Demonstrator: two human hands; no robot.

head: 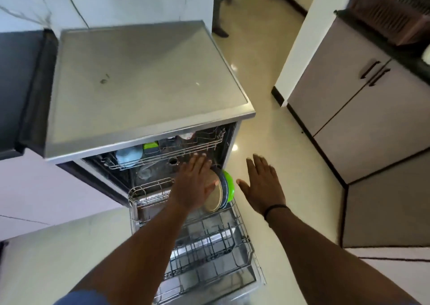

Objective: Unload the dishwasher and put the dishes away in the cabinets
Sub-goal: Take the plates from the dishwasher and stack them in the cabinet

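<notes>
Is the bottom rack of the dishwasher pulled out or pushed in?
Pulled out. The bottom rack sits over the lowered door, outside the dishwasher, with plates standing on edge at its back end.

A glossy cream tiled floor (258, 76) runs through the kitchen. At upper right, a brown slatted plastic crate (393, 9) sits on a dark tabletop (409, 60). A white marble-veined wall (35, 2) fills the upper left, with a dark panel (14, 83) below it. At the top, another person's bare foot (221, 31) stands on the floor.
</notes>
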